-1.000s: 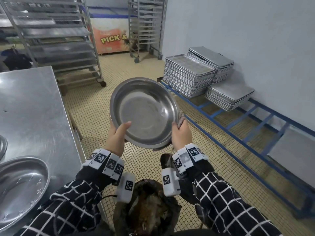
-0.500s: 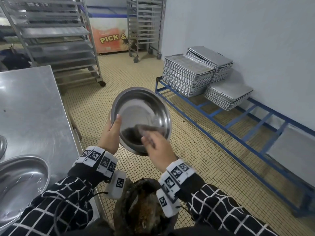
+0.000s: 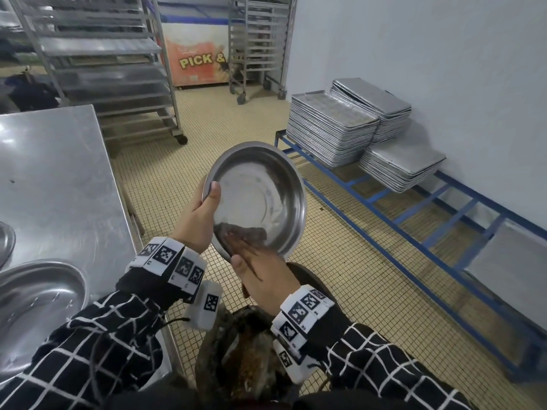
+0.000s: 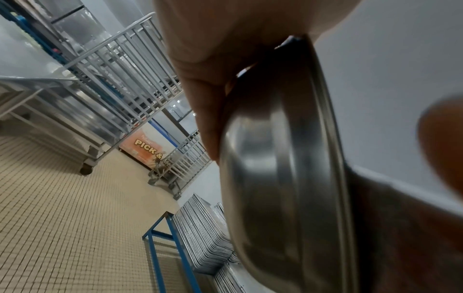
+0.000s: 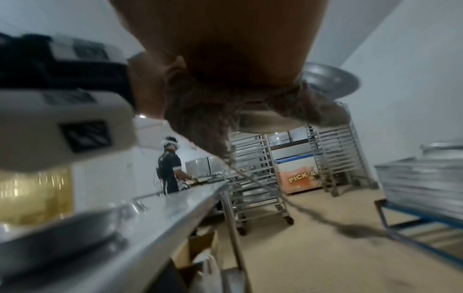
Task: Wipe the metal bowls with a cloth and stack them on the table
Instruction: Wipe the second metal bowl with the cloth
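A round metal bowl (image 3: 260,196) is held up over the floor, tilted with its inside toward me. My left hand (image 3: 204,217) grips its left rim, thumb inside and fingers behind, as the left wrist view shows with the fingers (image 4: 210,103) against the bowl (image 4: 288,158). My right hand (image 3: 260,273) lies flat with straight fingers and presses a brown cloth (image 3: 242,232) onto the lower inside of the bowl. In the right wrist view the cloth (image 5: 200,115) hangs frayed under the palm, with the bowl (image 5: 333,83) beyond it.
The steel table (image 3: 59,173) is on my left, with a large bowl (image 3: 35,306) at its near end and another rim (image 3: 4,241) at the edge. A dark bin (image 3: 245,365) stands below my hands. Stacked baking trays (image 3: 331,128) sit on a blue frame (image 3: 384,214) on the right. Wheeled racks (image 3: 118,84) stand behind.
My right hand left the bowl's right rim and brought the cloth inside, then slid it to the lower inside. The bowl came lower and closer.
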### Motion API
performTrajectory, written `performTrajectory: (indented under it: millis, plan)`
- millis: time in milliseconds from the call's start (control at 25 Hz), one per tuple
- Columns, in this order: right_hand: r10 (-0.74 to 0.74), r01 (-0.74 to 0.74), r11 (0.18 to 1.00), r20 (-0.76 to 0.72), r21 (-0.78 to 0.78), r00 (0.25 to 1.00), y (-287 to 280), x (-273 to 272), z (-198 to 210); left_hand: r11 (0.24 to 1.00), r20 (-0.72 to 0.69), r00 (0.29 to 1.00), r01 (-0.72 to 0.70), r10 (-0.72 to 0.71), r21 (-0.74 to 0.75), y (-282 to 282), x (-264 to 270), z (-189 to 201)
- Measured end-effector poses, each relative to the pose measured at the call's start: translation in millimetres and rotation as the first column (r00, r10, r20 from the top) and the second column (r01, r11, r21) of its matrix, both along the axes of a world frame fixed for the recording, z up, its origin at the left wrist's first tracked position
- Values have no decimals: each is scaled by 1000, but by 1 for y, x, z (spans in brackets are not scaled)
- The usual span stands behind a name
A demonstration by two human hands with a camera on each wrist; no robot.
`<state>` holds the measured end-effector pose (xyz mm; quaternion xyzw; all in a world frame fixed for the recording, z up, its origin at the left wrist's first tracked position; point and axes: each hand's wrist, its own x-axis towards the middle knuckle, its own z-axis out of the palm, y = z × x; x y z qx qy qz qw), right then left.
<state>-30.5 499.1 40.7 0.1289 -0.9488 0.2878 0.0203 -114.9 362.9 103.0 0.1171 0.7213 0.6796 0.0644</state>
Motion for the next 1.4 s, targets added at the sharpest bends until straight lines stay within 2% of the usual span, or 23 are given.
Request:
performTrajectory:
  millis: [80,160,200,280,440,520,560,720,840,1000,1120,1200,1280,1320,1400]
  plan:
    - [1,3,986,-28,164,1000,16,-1,2,1000,29,1000,3,-3,-12,0,-6,4]
    - [-56,64,905,-33,420,998,41,-2,4,999,19,1000,21,-21,-35,1,-4,8]
    - [-128,124,858,-26,499,991,54,-5,4,998,12,999,41,-41,-47,3,-2,9]
    - [-293,243,815,12,526,956,75,-18,2,996,25,997,79,-78,-48,8,1,3]
    - [-402,367,863,30,346,915,101,-43,8,991,127,987,107,-97,-76,16,1,-8]
    - [-436,428,897,50,110,899,105,-49,19,991,213,973,108,-89,-78,18,1,-7]
    - [-462,464,886,69,-13,884,106,-51,25,991,250,964,116,-95,-72,18,2,-6]
    - [-530,543,766,140,-344,836,113,-51,41,988,316,940,149,-125,-51,16,3,-8]
    - [-517,539,611,223,-580,827,113,-46,36,985,320,936,168,-144,-49,14,1,-7]
    - [-616,593,481,233,-645,753,102,-42,32,997,258,963,69,-76,33,18,1,-8]
    - [-707,645,329,273,-690,652,91,-39,20,993,207,976,-83,64,84,29,8,-10]
    - [-752,663,269,277,-699,598,87,-34,15,987,156,985,-94,73,131,35,11,-12]
    - [-749,656,307,251,-690,613,93,-29,22,991,176,983,21,-45,132,32,9,-14]
    - [-725,647,360,236,-672,647,99,-26,29,987,221,968,94,-121,128,27,5,-15]
    - [-644,628,538,206,-563,737,112,-23,44,967,318,919,185,-234,177,18,0,-16]
